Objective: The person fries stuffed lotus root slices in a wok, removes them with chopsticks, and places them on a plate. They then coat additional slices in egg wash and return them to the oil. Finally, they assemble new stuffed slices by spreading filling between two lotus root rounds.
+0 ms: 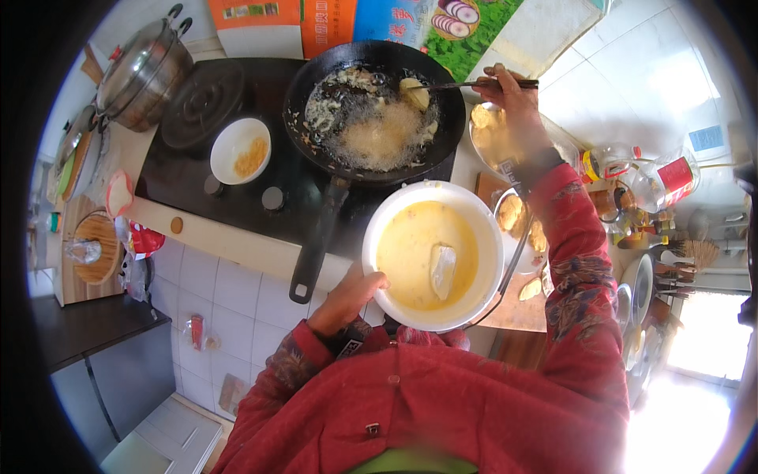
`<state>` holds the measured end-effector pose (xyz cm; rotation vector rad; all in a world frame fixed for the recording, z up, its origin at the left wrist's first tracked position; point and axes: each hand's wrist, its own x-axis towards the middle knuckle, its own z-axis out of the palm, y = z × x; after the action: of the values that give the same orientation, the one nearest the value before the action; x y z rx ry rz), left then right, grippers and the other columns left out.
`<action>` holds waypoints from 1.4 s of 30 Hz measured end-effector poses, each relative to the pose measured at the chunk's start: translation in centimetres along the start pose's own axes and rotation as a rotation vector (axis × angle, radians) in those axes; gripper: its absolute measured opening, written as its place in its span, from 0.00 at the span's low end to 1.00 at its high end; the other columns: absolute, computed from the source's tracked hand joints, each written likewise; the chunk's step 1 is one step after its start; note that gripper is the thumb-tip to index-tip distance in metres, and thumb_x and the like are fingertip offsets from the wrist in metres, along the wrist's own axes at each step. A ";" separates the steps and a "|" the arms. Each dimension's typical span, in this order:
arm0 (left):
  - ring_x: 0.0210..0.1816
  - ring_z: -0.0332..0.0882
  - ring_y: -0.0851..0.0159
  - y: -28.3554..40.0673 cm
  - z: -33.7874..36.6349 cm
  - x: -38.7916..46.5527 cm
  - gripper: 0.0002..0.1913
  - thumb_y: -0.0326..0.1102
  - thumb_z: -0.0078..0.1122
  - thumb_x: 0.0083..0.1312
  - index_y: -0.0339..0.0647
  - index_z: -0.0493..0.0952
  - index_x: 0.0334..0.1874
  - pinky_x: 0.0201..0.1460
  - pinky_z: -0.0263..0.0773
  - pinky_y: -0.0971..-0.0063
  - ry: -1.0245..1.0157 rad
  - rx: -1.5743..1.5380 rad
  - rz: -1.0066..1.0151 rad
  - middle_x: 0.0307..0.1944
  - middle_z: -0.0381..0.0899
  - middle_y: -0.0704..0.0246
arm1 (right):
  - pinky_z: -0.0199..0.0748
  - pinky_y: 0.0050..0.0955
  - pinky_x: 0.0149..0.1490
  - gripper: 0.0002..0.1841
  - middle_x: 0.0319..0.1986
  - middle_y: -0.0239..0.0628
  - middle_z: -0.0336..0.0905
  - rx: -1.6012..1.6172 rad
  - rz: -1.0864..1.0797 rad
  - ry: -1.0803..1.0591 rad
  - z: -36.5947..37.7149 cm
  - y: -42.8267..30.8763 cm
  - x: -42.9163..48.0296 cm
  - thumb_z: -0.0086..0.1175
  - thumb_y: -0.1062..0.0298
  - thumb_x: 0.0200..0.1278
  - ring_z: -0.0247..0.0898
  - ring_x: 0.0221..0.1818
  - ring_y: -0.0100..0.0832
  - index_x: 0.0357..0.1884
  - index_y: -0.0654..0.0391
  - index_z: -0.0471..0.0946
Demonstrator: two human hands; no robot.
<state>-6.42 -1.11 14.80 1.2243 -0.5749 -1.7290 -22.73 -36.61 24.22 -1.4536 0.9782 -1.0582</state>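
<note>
My left hand (349,299) grips the rim of a white bowl (372,260) of yellow batter (408,255), in which a pale slice (442,271) lies. Above and to the right, my right hand (509,89) holds dark chopsticks (456,85). Their tips reach into a black wok (456,139), at a pale battered piece (414,93) in bubbling oil (382,133). The wok stands on the black cooktop (183,172), its handle (320,249) pointing towards me. Part of the bowl is above the cooktop's front edge.
A small white bowl (222,157) with yellowish crumbs stands left of the wok. Farther left is a steel steamer pot (139,77). On the right are a metal bowl (488,139), a plate of browned pieces (521,258), a wooden board (515,311) and plastic bottles (666,181).
</note>
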 end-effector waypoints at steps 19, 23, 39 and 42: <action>0.46 0.80 0.62 -2.9 2.5 1.0 0.23 0.28 0.49 0.59 0.29 0.68 0.58 0.47 0.76 0.72 0.144 -0.091 -0.011 0.48 0.78 0.61 | 0.74 0.25 0.47 0.09 0.33 0.42 0.84 -0.263 0.193 -0.161 -7.4 -6.9 -30.7 0.54 0.71 0.66 0.79 0.38 0.28 0.39 0.66 0.82; 0.49 0.78 0.64 -3.0 3.0 0.8 0.24 0.28 0.50 0.59 0.31 0.67 0.59 0.50 0.74 0.70 0.121 -0.116 -0.018 0.51 0.76 0.62 | 0.71 0.19 0.41 0.06 0.30 0.37 0.82 -0.248 0.217 -0.210 -6.4 -5.6 -32.4 0.55 0.77 0.63 0.75 0.35 0.21 0.38 0.67 0.81; 0.47 0.78 0.64 -3.5 2.7 0.4 0.23 0.26 0.49 0.58 0.30 0.67 0.58 0.46 0.74 0.72 0.184 -0.192 0.064 0.48 0.76 0.62 | 0.75 0.24 0.45 0.06 0.35 0.42 0.81 -0.287 -0.200 -0.037 -4.2 -3.2 -29.5 0.51 0.78 0.66 0.79 0.38 0.30 0.39 0.68 0.79; 0.42 0.79 0.65 -3.2 2.8 0.3 0.22 0.28 0.49 0.57 0.29 0.69 0.56 0.40 0.74 0.75 0.208 -0.186 0.066 0.45 0.77 0.62 | 0.75 0.23 0.46 0.07 0.35 0.41 0.82 -0.309 -0.128 -0.067 -4.1 -2.8 -28.8 0.51 0.78 0.66 0.78 0.38 0.29 0.40 0.69 0.79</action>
<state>-10.31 -0.21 13.22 1.2197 -0.3203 -1.5396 -34.51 -9.92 24.11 -1.8131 1.0444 -0.9722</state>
